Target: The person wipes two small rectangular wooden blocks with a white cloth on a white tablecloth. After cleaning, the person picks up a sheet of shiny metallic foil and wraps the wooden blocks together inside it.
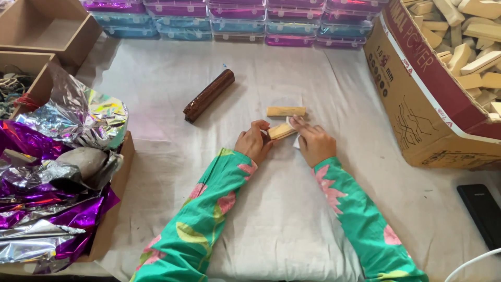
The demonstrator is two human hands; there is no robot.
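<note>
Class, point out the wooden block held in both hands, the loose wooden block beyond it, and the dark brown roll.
held wooden block (281, 131), head view, its middle.
loose wooden block (286, 111), head view, its top face.
dark brown roll (209, 95), head view, mid-length.

We see a dark brown wrapped roll (209, 95) lying diagonally on the white cloth (271, 219). Stacked clear plastic cases (235, 21), purple and blue, line the far edge. Right: big cardboard box (417, 104) full of pale wooden blocks (469, 42). A black phone (482, 211) sits near it. Left: crumpled purple and silver foil sheets (47, 193) in a shallow box, plus empty brown boxes (47, 28) behind.
</note>
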